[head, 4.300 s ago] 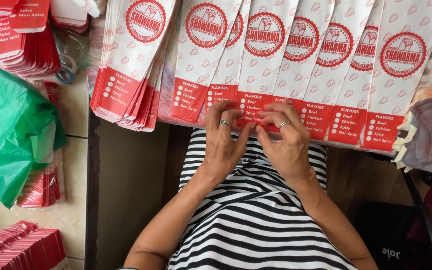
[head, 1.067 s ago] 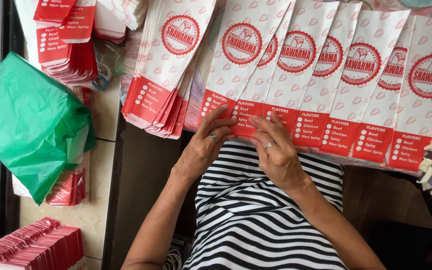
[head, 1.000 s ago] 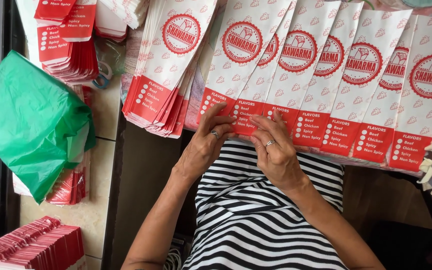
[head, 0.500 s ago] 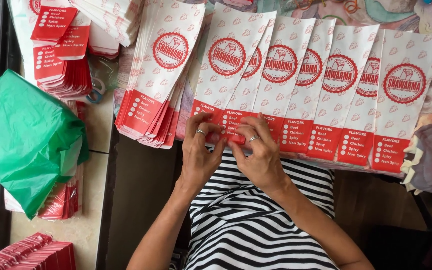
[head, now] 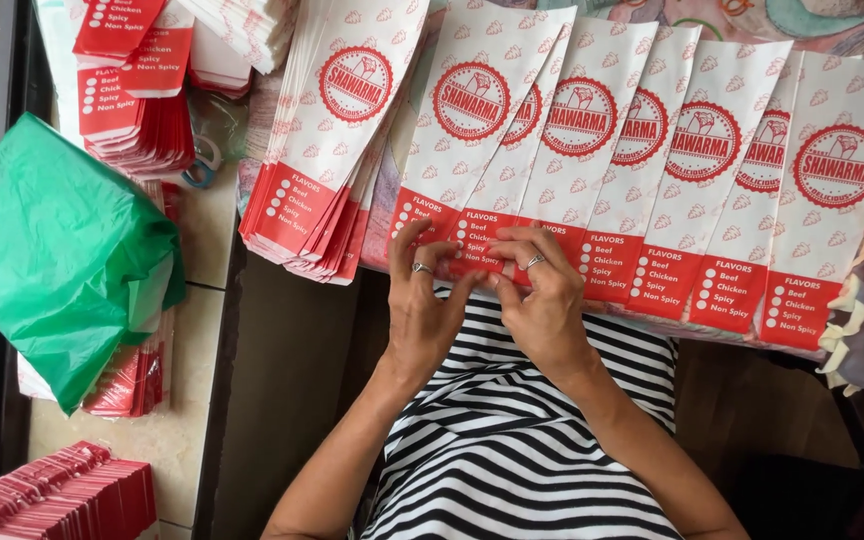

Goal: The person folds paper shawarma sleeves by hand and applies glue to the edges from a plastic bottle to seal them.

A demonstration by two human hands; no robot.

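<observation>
Fingers of the left hand (head: 420, 300) and right hand (head: 542, 300) are pressing together on the red bottom edge of one white-and-red paper sleeve (head: 467, 150), pinching its fold between the fingertips. That sleeve is lying second from the left in a fanned row of sleeves (head: 742, 190) stretching rightward across the far side. A loose stack of sleeves (head: 327, 150) is lying just left of it. Far left, a green plastic bag (head: 57, 260) is covering more red stacks.
</observation>
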